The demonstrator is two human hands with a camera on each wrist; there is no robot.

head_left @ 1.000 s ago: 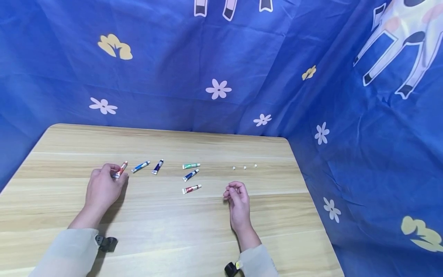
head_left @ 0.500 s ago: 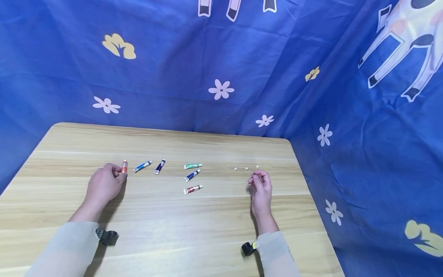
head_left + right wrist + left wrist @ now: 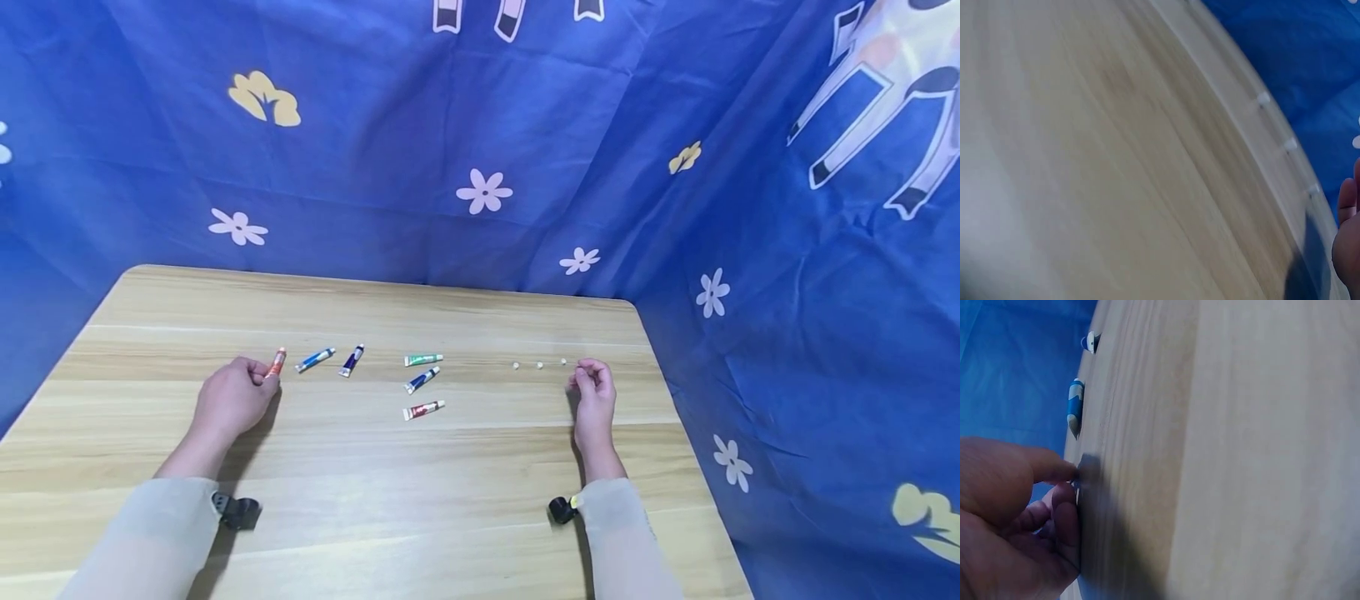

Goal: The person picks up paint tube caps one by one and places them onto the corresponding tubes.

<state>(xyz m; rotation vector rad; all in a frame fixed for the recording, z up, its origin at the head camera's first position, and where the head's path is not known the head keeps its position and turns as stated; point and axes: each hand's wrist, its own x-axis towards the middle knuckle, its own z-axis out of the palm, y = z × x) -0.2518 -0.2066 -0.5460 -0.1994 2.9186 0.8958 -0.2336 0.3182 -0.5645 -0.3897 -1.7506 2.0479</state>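
Apparent placing step: left hand pinched orange-red paint tube toward far-left corner of surface; release seemingly required a loosened pinch. Right hand: whether pinching could not be told.

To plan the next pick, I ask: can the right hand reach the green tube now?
Probably yes, though the three small white pieces lie roughly between the right hand and the green tube; it could pass over or around them.

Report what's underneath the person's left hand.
At the edge of the left hand, wooden tabletop with a shadow shows. The fingers pinch an orange-red tube, its far end sticking out. The pinched part and any surface directly beneath the palm are covered.
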